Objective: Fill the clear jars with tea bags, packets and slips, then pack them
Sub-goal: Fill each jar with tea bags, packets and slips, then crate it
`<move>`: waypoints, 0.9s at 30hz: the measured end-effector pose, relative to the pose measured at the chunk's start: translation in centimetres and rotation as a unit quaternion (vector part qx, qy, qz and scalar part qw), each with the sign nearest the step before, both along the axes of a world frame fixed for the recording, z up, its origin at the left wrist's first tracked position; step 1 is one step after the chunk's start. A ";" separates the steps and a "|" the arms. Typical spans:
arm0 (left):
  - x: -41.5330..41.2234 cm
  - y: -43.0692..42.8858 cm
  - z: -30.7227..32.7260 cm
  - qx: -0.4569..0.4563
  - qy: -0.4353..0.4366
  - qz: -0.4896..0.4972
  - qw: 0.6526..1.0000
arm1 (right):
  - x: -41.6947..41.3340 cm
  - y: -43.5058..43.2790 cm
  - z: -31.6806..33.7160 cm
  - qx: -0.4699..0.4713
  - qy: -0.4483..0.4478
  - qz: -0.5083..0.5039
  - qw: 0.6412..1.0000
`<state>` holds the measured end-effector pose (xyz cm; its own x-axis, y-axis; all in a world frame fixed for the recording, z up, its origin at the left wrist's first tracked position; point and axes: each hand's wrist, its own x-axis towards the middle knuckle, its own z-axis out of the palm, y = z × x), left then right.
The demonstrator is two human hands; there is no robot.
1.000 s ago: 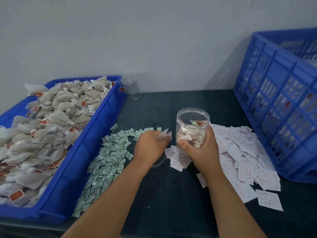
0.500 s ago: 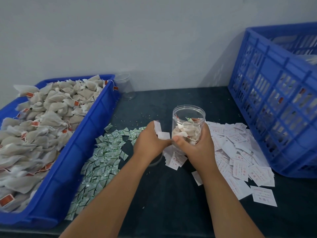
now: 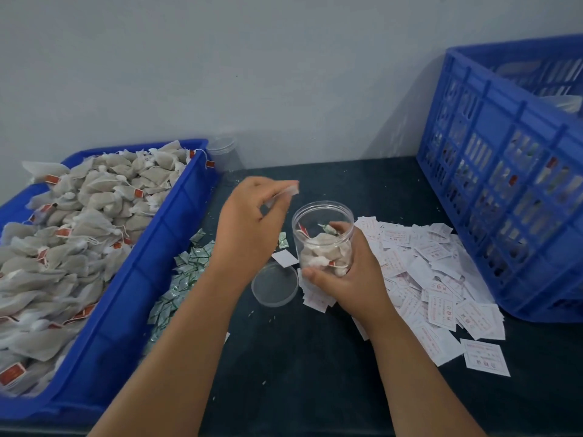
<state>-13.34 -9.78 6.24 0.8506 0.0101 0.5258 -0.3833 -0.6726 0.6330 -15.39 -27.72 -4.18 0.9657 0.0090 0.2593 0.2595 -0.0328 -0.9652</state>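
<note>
Table (image 3: 299,357): dark-topped, against a pale wall, with every supply laid within arm's reach.
Crate (image 3: 492,171): a tall blue slatted box stood at the right. Its contents were too dim to name, and it was probably where filled jars got packed.
Tray (image 3: 126,298): shallow, blue, on the left, heaped with tea bags (image 3: 88,222) and left open for quick grabbing.
Slips (image 3: 441,279): white printed papers lay spread loose between the jar and the crate, so one could be lifted singly.
Packets (image 3: 179,279): small green sachets were scattered between tray and jar.
Right hand (image 3: 347,285): wrapped round the jar's lower wall, thumb in front, keeping it upright and its mouth free.
Left hand (image 3: 246,225): raised just left of the mouth, thumb and fingertips pinching one slip.
Jar (image 3: 318,216): clear and partly filled with tea bags, a green packet on top. It was held over the slip pile's near edge, and whether its base touched the table was unclear.
Spare jar (image 3: 224,152): empty, waiting at the tray's far corner.
Lid (image 3: 274,287): clear, lying just left of the jar, set aside until filling ended.
Pinched slip (image 3: 285,191): poised beside the rim, apparently the next thing to go in.
</note>
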 end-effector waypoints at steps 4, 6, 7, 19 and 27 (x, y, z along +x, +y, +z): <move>-0.9 -0.6 1.8 0.134 -0.076 -0.033 0.988 | -0.2 0.5 -0.1 -0.003 -0.009 0.027 1.000; -1.0 -0.8 2.0 0.208 -0.078 -0.080 0.972 | -0.2 0.5 0.0 -0.016 -0.023 0.026 0.999; -1.0 -0.7 2.0 0.240 -0.033 -0.102 0.965 | -0.2 0.5 0.0 -0.022 -0.030 0.028 0.999; -1.5 2.8 -3.6 0.002 0.141 0.110 0.984 | -0.5 0.5 0.2 -0.048 -0.026 0.037 0.998; -3.3 3.0 -9.2 0.252 0.252 0.145 0.923 | -0.6 0.6 0.3 -0.015 -0.014 0.018 1.000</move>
